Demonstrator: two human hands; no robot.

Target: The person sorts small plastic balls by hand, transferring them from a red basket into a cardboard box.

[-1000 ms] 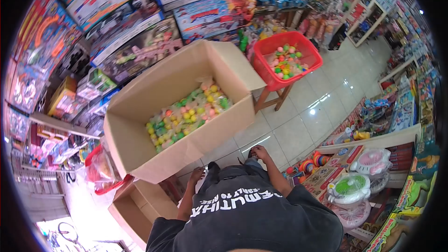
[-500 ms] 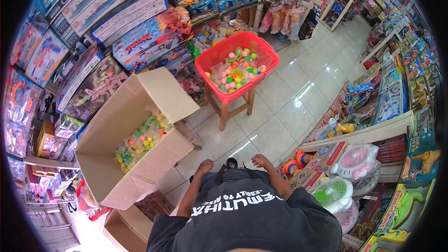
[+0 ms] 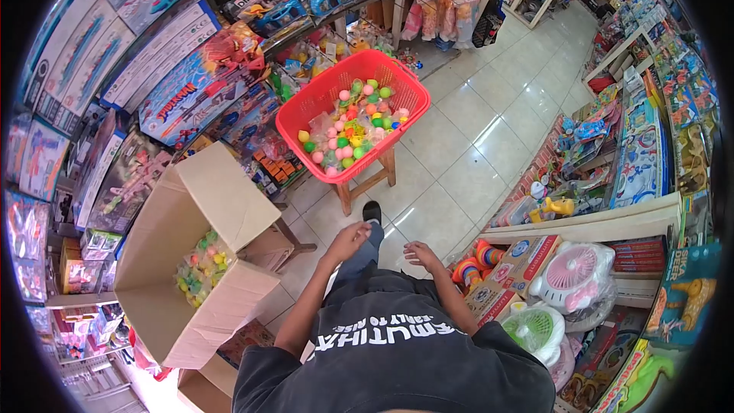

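Observation:
My left hand [image 3: 350,242] hangs in front of my body with loosely bent fingers and nothing in it. To its right, my right hand [image 3: 420,254] is also bare, its fingers partly apart. Ahead of both stands a red plastic basket [image 3: 294,124] on a wooden stool [image 3: 368,183]. Inside it lie several small coloured balls [image 3: 344,143] in clear plastic bags. On my left is a large open cardboard box [image 3: 218,195] holding more bagged coloured balls [image 3: 200,269]. Neither hand touches the basket or the box.
Boxed toys [image 3: 200,76] line the left shelves. A tiled floor aisle [image 3: 466,134] runs ahead to the right. Close on my right are a pink and white fan [image 3: 572,274], a green and white fan [image 3: 533,332] and orange striped toys [image 3: 466,274]. Another cardboard box [image 3: 206,386] sits low at left.
I have stepped forward, so the basket looks nearer and one foot is out in front. My hands have risen slightly and their fingers have loosened. The large box has slid toward the lower left.

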